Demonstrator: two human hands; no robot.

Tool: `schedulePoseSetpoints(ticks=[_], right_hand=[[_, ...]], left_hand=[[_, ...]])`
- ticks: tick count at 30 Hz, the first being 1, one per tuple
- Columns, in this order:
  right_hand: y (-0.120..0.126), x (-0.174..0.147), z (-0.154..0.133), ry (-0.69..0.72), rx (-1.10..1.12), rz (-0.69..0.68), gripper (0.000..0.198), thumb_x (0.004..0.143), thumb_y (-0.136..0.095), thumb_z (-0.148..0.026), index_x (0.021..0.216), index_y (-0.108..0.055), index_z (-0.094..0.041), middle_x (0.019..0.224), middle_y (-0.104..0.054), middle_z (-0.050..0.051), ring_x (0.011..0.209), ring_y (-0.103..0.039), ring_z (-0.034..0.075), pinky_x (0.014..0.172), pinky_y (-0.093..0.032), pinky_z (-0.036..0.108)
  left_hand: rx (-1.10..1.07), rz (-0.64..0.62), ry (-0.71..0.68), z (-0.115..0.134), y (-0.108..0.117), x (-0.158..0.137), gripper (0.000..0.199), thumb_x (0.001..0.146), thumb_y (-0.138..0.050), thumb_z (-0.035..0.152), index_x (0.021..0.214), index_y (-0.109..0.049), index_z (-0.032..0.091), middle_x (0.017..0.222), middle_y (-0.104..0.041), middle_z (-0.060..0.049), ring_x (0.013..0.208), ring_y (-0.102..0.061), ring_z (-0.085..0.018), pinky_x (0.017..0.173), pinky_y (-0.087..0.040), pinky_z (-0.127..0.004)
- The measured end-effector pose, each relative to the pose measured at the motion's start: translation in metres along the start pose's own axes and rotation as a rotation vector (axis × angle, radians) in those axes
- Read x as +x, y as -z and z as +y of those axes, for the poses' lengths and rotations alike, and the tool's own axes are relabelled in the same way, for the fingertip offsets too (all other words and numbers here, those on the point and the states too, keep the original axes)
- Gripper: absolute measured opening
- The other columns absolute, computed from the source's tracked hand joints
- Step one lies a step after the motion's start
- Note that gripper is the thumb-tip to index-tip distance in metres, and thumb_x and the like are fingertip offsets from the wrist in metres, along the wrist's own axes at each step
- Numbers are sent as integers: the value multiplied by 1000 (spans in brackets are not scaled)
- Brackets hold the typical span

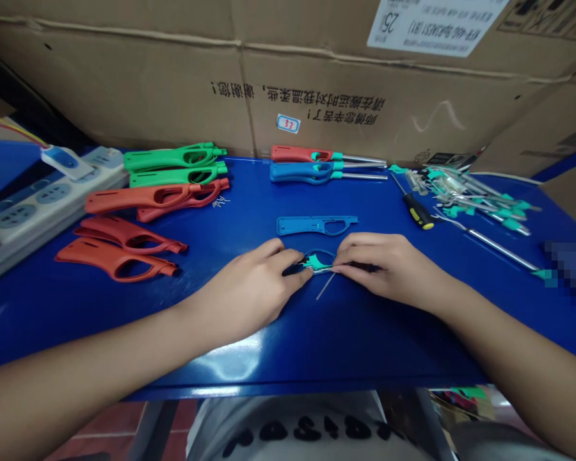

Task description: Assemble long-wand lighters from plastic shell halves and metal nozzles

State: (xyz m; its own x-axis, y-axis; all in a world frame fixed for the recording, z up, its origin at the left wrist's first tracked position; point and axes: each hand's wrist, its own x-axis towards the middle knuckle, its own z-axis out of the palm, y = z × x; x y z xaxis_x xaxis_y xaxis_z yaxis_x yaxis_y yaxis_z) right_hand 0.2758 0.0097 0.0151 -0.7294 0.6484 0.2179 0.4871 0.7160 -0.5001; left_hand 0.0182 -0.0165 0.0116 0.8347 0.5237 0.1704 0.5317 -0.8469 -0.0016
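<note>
At the middle of the table a blue lighter half-shell (320,253) with a turquoise trigger (315,262) in it lies between my hands. My left hand (254,285) is closed on the shell's handle end, its palm hiding most of that part. Thumb and fingers of my right hand (379,261) pinch thin wires at the shell's front end. A thin clear tube (325,286) sticks out below the right fingertips. Just behind lies another blue half-shell (300,225), its inner side up.
Green shells (158,176) and red shells (120,246) lie at left, beside a power strip (24,211). Assembled lighters (297,171) are at the back. To the right are a screwdriver (418,211), piled parts (480,198) and a metal lighter tube (502,248). A cardboard box (173,89) stands behind.
</note>
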Motion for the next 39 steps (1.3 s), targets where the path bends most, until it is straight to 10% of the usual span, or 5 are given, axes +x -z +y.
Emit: schedulePoseSetpoints(ticks=[9,21,39], right_hand=[[-10,3,0,-173,31,88,13,88,-71,-24,77,-67,-18,77,-65,1,54,-48,8,54,-40,22],[6,-9,-5,71,-255,-122,25,102,-51,-25,93,-72,-17,101,-70,7,82,-68,17,70,-48,29],[9,-4,0,92,-34,13,21,98,-58,-32,93,-74,-18,95,-72,6,82,-68,14,74,-53,26]], left_hand=[[-17,-7,-4,0,0,0,37,98,-51,15,132,-66,15,111,-68,-15,101,-61,-28,86,-58,-42],[44,-82,-7,2,2,1,41,96,-55,16,136,-63,15,114,-66,-16,101,-59,-29,85,-57,-43],[-37,-55,24,-1,-1,-1,43,95,-50,10,134,-65,19,114,-64,-15,102,-59,-29,88,-58,-44]])
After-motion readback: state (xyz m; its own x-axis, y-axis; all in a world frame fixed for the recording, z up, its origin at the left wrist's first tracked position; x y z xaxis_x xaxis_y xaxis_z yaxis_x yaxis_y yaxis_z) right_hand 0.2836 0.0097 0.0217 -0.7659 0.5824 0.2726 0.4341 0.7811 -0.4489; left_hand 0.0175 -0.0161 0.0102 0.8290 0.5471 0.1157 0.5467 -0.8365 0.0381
